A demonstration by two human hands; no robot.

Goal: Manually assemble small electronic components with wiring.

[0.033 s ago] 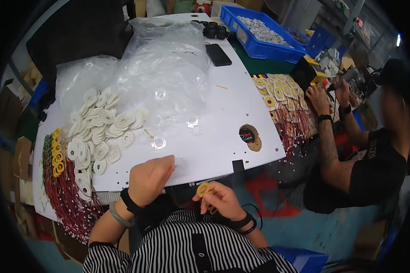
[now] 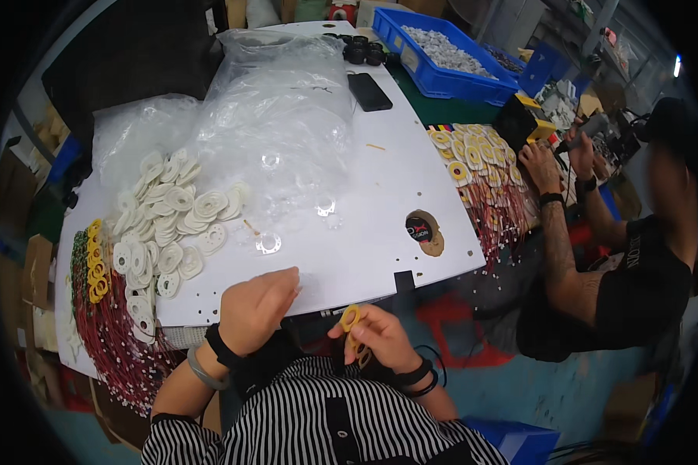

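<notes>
Near the table's front edge is my left hand, its fingers pressed together and pointing right. A small clear plastic piece, blurred, shows at its fingertips; the thumb side is hidden. My right hand is closed on several yellow rings just off the table edge. One ring stands up between thumb and fingers, with others hanging below it. Clear ring-shaped plastic pieces lie on the white table ahead of my hands. A heap of white oval plates lies to the left.
Large clear plastic bags cover the table's back. At left hang red wires beside yellow rings. A phone and a blue bin are farther back. At right, a co-worker works beside wired yellow-white parts.
The upper yellow ring in my right hand has tipped more upright, and that hand has risen slightly. My left hand stays nearly in place.
</notes>
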